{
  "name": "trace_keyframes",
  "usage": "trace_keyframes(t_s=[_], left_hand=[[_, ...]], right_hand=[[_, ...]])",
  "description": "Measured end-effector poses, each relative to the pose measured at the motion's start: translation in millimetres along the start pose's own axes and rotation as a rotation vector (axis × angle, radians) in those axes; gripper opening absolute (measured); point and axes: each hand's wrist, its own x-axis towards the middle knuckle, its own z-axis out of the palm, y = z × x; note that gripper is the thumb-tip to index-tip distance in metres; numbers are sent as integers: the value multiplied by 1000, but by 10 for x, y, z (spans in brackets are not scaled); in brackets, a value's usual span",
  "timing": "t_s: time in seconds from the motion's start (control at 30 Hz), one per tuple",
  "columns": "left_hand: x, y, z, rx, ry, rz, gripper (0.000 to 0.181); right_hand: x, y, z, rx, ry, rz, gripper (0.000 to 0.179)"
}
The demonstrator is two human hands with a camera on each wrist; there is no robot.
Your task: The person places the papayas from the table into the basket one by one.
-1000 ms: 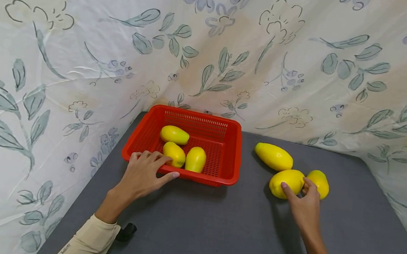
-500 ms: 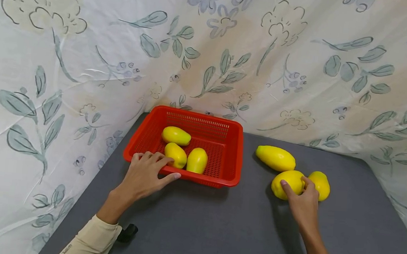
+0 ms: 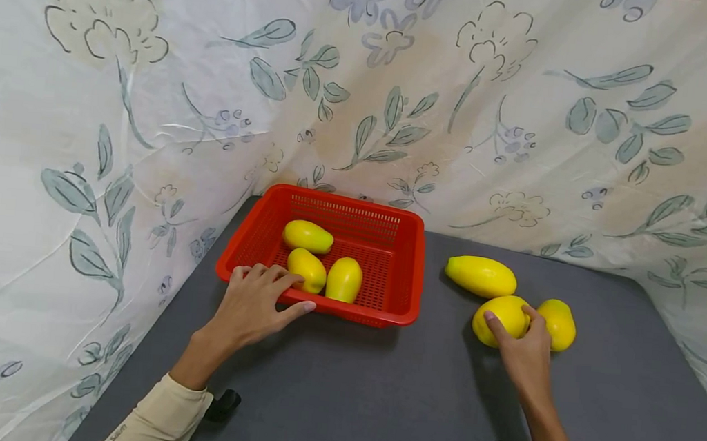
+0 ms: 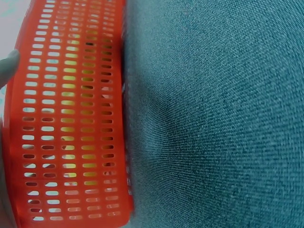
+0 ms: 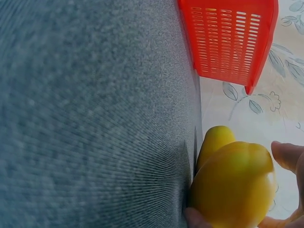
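Fingers of right hand [image 3: 526, 355] now reach slightly further round yellow fruit [image 3: 508, 313], grip likely near set; left hand [image 3: 253, 306] hooks fingers over red basket [image 3: 377, 314].

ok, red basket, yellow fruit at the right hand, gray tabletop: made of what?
Red basket: likely molded plastic, slightly glossy, slotted walls.
Yellow fruit: smooth, slightly shiny, soft highlight; real skin or plastic imitation, can't tell.
Gray tabletop: probably matte woven cloth; fine weave shows in wrist views.

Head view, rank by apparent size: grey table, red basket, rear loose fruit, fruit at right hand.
1. Grey table
2. Red basket
3. Rear loose fruit, fruit at the right hand: too alike to rank; the second is partly covered.
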Motion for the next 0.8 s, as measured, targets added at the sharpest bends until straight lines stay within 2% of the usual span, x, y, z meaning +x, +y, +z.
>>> trace_keyframes(t_s=[0.23,0.8], left_hand=[[-1,1,13,-1,-1,-5,62],[-24,-5,7,-9,-2,-8,61]], right_hand=[[-11,2,17,24,17,30,101],[-75,44,1,52,-14,68,93]])
